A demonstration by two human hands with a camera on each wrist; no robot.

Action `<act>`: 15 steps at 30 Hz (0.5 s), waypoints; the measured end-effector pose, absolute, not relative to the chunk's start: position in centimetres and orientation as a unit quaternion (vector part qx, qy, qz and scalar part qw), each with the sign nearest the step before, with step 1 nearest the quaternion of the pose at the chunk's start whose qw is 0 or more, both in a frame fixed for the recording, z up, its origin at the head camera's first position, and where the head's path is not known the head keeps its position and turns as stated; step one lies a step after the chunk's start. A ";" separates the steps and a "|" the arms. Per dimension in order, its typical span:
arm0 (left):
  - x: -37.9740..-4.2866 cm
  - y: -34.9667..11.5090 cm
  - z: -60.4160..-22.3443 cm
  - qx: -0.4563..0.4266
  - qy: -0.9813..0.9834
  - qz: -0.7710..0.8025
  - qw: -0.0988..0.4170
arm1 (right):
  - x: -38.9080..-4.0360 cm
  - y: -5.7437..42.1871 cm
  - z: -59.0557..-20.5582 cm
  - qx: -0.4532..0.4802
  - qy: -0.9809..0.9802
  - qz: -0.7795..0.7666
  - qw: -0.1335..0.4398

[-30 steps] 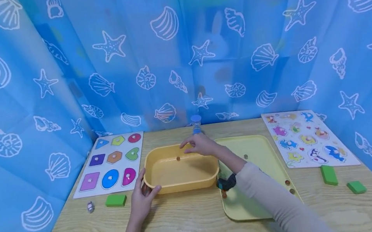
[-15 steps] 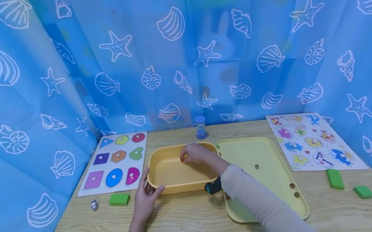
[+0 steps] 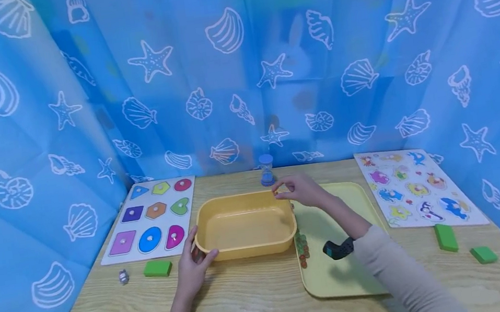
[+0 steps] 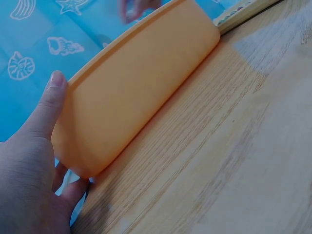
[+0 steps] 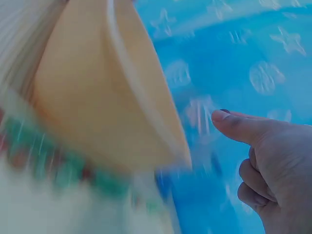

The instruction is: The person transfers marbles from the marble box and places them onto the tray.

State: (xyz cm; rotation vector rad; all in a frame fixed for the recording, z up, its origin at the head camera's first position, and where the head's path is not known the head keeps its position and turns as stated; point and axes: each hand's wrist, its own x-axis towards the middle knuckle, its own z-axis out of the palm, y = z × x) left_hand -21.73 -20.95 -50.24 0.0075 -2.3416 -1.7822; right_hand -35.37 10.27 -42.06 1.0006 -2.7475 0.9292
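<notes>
A deep yellow plastic bin (image 3: 248, 251) stands mid-table. My left hand (image 3: 191, 271) grips its left end, with the thumb (image 4: 54, 92) along the front wall and the other fingers round the corner. My right hand (image 3: 301, 190) is raised above the bin's back right corner, pinching a small reddish-brown bead (image 3: 276, 192) between thumb and forefinger. In the right wrist view only a dark edge of it shows at the fingertips. Right of the bin lies a pale yellow tray (image 3: 342, 283), partly under my right forearm. Several green and reddish beads (image 3: 302, 249) line the tray's left edge.
A shape puzzle board (image 3: 120, 251) lies at the left, a sea-animal puzzle board (image 3: 400, 199) at the right. Green blocks (image 3: 157, 268) and a small silvery figure (image 3: 123, 276) are nearby. A blue sand timer (image 3: 266, 170) stands behind the bin, before the blue curtain (image 3: 220, 75).
My right hand reached into the bin, took the brown bead lying there, and has lifted it up and rightward to the bin's right rim. My left hand keeps its hold on the bin.
</notes>
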 end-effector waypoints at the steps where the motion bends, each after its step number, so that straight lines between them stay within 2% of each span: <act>1: -21.7 -21.0 -50.2 0.003 -0.793 -0.602 0.100 | -35.2 11.6 -42.4 0.313 -0.899 0.303 0.044; 8: -21.6 -21.3 -50.3 0.011 -0.795 -0.600 0.095 | -34.2 18.9 -46.3 0.245 -0.926 0.281 0.056; 15: -21.5 -21.7 -50.4 0.014 -0.791 -0.604 0.094 | -34.3 21.1 -48.8 0.225 -0.935 0.273 0.029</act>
